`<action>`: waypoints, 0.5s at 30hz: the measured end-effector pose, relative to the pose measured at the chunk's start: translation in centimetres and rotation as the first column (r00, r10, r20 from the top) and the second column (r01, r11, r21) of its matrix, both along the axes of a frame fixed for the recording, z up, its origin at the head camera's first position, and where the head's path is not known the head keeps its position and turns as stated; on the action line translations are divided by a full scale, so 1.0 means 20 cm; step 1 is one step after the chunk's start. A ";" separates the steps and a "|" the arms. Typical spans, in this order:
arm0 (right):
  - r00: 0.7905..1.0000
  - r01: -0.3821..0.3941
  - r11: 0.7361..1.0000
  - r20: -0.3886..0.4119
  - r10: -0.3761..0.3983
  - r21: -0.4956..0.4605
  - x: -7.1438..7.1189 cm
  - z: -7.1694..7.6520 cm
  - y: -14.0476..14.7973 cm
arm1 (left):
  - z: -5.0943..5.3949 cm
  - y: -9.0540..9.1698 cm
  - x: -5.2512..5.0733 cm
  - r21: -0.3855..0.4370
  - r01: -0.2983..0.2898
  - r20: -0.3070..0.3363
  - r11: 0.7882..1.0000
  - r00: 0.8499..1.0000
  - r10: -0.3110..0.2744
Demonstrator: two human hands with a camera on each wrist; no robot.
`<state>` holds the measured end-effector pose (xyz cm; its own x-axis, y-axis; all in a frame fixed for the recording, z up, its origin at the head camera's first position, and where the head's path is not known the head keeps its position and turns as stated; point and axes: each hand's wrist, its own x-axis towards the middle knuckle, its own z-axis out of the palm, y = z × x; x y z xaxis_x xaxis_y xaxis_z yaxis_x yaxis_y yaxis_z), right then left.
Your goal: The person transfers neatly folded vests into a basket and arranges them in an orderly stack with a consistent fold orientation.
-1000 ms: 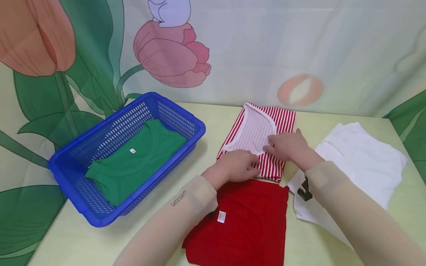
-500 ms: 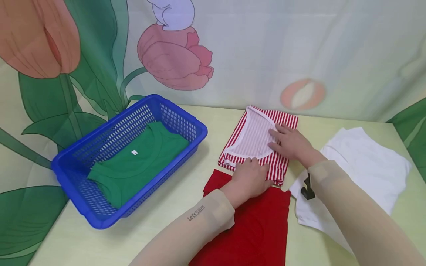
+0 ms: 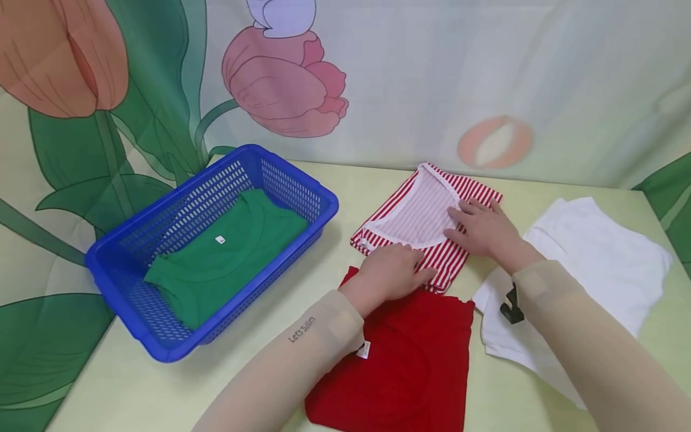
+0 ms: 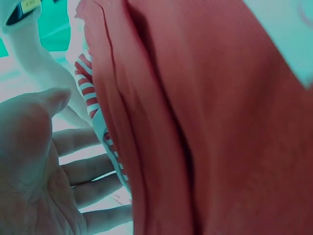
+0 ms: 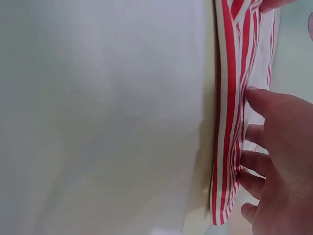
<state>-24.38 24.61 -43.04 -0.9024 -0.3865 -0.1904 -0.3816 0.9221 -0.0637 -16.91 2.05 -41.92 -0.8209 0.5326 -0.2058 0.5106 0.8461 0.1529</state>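
Note:
A folded red-and-white striped shirt point(image 3: 448, 264) with a white-edged neckline lies at the back middle of the table. My left hand point(image 3: 390, 273) rests on its near edge, the fingers stretched out in the left wrist view. On its right side my right hand point(image 3: 483, 231) touches the cloth with spread fingers, as the right wrist view also shows. A folded red garment point(image 3: 399, 372) with a small white label lies just in front, partly under my left forearm. To the right is a white garment point(image 3: 599, 264), partly hidden by my right sleeve.
At the left stands a blue perforated basket point(image 3: 162, 351) with a folded green shirt point(image 3: 227, 264) in it. A printed curtain point(image 3: 410, 78) with tulips hangs along the back edge of the pale table point(image 3: 162, 396).
The striped shirt has been turned slightly, its far end shifting right. The left hand moved toward me, then back to the near edge, and the right hand's fingers have spread out flatter.

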 end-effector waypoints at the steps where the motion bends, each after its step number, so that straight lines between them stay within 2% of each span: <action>1: 1.000 -0.002 1.000 -0.003 0.002 -0.001 0.01 0.00 0.01 | 0.00 -0.01 -0.01 0.015 -0.004 -0.004 1.000 1.000 0.004; 12: 1.000 -0.009 1.000 -0.019 0.009 -0.010 0.12 0.01 0.05 | 0.01 -0.09 -0.11 0.030 -0.094 -0.006 0.995 0.996 0.094; 15: 0.999 -0.018 1.000 -0.036 0.018 -0.008 0.15 0.00 0.05 | 0.01 -0.11 -0.12 0.048 -0.107 0.021 0.993 0.994 0.106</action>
